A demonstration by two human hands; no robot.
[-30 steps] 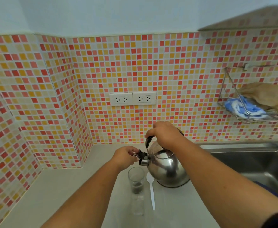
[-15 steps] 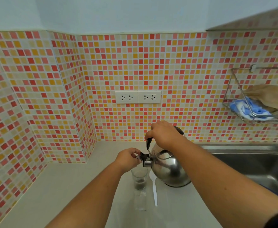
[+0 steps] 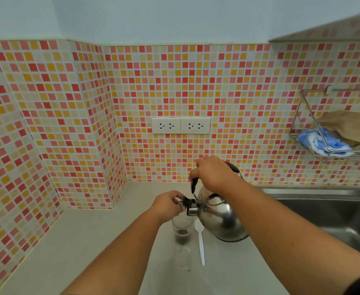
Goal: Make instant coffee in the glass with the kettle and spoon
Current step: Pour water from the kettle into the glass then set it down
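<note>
A steel kettle (image 3: 221,220) stands on the pale counter (image 3: 85,241), tilted slightly with its spout to the left. My right hand (image 3: 213,173) is closed around its black top handle. My left hand (image 3: 169,205) pinches the small cap at the spout's tip. Just below the spout stands a clear glass (image 3: 182,229) with dark coffee powder at its bottom. A white plastic spoon (image 3: 200,241) lies on the counter between the glass and the kettle, bowl end toward the wall.
A steel sink (image 3: 323,216) lies right of the kettle. Tiled walls enclose the counter at the back and left, with two sockets (image 3: 180,125). A wire rack (image 3: 332,128) with cloths hangs at the right.
Both hands stay on the kettle. The view has drifted slightly; the kettle, glass and spoon keep their places.
</note>
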